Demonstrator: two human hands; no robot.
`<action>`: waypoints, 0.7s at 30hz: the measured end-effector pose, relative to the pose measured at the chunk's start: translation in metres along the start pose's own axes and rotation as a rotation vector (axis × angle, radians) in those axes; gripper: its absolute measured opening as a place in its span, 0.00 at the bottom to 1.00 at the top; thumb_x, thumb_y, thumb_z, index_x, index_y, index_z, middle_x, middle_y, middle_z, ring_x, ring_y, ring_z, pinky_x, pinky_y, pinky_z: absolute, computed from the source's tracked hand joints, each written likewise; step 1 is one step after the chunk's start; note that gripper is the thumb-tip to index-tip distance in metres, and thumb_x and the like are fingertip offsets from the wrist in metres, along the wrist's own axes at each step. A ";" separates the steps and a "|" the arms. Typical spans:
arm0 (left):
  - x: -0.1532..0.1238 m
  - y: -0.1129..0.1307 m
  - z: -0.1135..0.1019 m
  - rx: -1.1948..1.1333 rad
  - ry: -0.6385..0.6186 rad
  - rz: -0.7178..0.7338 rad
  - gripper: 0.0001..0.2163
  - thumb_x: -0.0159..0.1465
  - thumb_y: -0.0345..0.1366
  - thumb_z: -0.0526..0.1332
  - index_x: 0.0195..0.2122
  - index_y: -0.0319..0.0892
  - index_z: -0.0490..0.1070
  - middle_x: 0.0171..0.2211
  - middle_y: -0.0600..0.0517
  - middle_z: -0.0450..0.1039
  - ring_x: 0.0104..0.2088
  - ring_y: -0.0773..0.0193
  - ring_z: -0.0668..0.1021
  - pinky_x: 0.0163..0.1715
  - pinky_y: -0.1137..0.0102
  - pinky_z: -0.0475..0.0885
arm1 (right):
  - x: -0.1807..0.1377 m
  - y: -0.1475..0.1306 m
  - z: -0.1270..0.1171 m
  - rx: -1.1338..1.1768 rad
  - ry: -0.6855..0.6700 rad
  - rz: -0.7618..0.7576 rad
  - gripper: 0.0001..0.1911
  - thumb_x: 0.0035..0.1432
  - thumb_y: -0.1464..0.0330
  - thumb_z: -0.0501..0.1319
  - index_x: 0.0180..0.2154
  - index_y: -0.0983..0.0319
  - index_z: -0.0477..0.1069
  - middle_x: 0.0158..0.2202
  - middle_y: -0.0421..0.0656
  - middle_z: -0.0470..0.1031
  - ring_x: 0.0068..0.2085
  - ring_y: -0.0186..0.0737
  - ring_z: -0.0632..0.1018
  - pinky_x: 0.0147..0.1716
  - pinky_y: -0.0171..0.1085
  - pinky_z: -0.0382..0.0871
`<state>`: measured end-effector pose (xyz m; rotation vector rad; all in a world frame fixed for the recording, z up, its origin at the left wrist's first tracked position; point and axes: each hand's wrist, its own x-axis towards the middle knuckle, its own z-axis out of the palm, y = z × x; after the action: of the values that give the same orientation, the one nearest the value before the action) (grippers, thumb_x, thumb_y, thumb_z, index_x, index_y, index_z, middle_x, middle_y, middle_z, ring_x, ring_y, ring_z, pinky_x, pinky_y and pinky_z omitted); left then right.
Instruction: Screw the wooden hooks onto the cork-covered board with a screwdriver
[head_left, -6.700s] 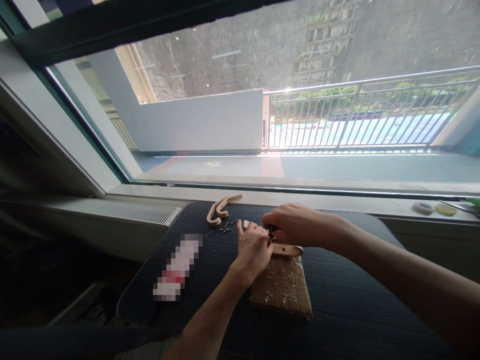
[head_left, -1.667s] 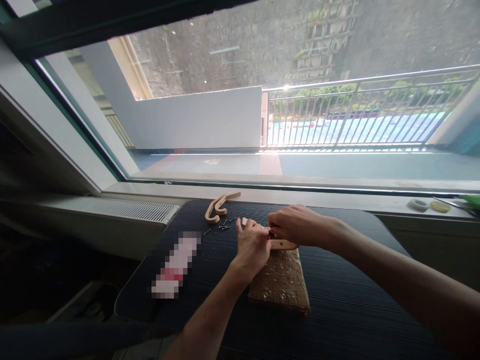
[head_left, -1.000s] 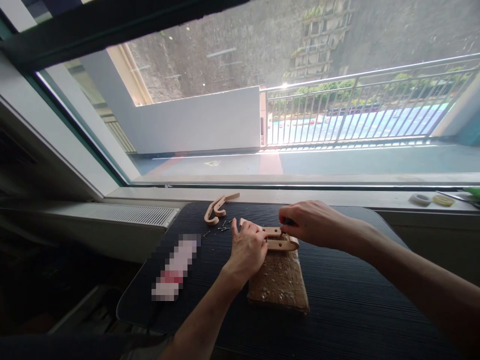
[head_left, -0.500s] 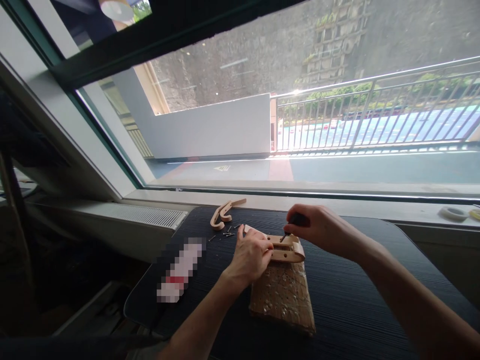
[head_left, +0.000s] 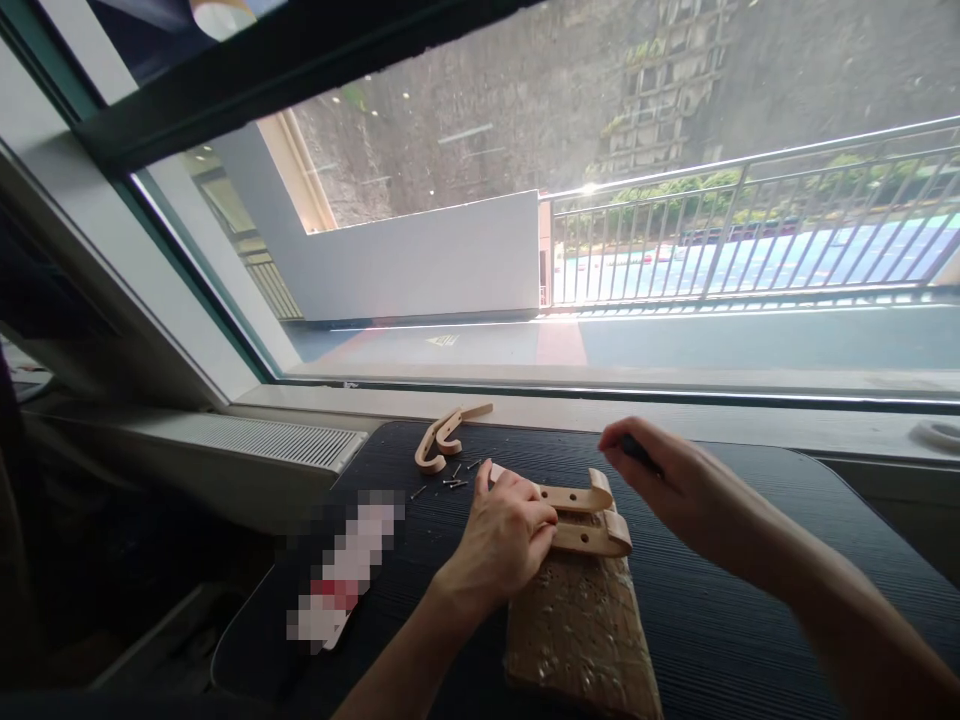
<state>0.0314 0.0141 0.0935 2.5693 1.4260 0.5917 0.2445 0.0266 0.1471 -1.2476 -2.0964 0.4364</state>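
Near wooden hook (head_left: 585, 540) and far wooden hook (head_left: 574, 500) are laid side by side across a tape-wrapped block (head_left: 574, 635), likely so that the black table (head_left: 720, 570) is spared. Their left ends are covered by the left hand (head_left: 506, 530); its fingers are bent narrow and the near hook is pinned under them, presumably against slipping. Drilled holes and curled ends are left exposed to the right. A dark-handled tool (head_left: 640, 453) is gripped in the right hand (head_left: 651, 470), fingers closed tight, held clear of the wood; its tip can't be made out. Loose screws (head_left: 454, 484) are scattered left of the block, apparently for easy reach; two further hooks (head_left: 448, 432) are set behind them, seemingly out of the way.
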 end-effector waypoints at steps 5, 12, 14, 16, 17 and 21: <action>-0.006 -0.009 0.004 -0.040 0.046 -0.012 0.05 0.62 0.33 0.59 0.32 0.48 0.74 0.35 0.56 0.72 0.45 0.62 0.69 0.60 0.50 0.41 | -0.033 0.035 0.029 -0.044 -0.130 0.025 0.19 0.53 0.59 0.62 0.47 0.54 0.66 0.43 0.41 0.73 0.36 0.37 0.74 0.32 0.33 0.68; -0.011 -0.011 0.012 -0.057 0.092 -0.017 0.04 0.61 0.34 0.59 0.32 0.48 0.74 0.37 0.57 0.72 0.46 0.63 0.69 0.61 0.54 0.44 | -0.049 0.065 0.068 0.055 -0.071 -0.002 0.12 0.56 0.62 0.58 0.43 0.58 0.70 0.40 0.42 0.75 0.37 0.40 0.76 0.36 0.34 0.69; -0.012 -0.010 0.014 -0.046 0.101 -0.015 0.05 0.62 0.34 0.59 0.32 0.48 0.74 0.37 0.57 0.72 0.46 0.63 0.69 0.61 0.54 0.43 | -0.053 0.063 0.072 0.054 -0.104 0.031 0.12 0.58 0.61 0.57 0.41 0.59 0.71 0.34 0.41 0.76 0.32 0.38 0.75 0.32 0.34 0.68; -0.012 -0.008 0.016 -0.019 0.110 -0.018 0.05 0.62 0.34 0.59 0.31 0.48 0.74 0.38 0.57 0.72 0.46 0.63 0.69 0.61 0.53 0.43 | -0.056 0.062 0.074 0.062 -0.108 0.065 0.13 0.58 0.60 0.56 0.41 0.60 0.71 0.32 0.40 0.76 0.30 0.37 0.75 0.30 0.33 0.67; -0.011 -0.008 0.016 -0.001 0.113 -0.022 0.05 0.62 0.34 0.59 0.31 0.48 0.74 0.37 0.57 0.73 0.45 0.63 0.69 0.61 0.53 0.43 | -0.057 0.061 0.075 0.068 -0.090 0.077 0.14 0.58 0.59 0.56 0.41 0.60 0.72 0.31 0.40 0.77 0.30 0.37 0.75 0.30 0.33 0.67; -0.007 -0.005 0.017 0.074 0.118 -0.036 0.06 0.62 0.34 0.59 0.32 0.48 0.75 0.36 0.55 0.73 0.45 0.61 0.69 0.60 0.50 0.43 | -0.058 0.061 0.077 0.075 0.008 0.105 0.17 0.58 0.57 0.56 0.42 0.60 0.72 0.30 0.39 0.77 0.29 0.37 0.75 0.29 0.33 0.67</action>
<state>0.0310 0.0126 0.0744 2.5986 1.5556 0.7087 0.2516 0.0091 0.0345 -1.3174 -1.9955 0.5504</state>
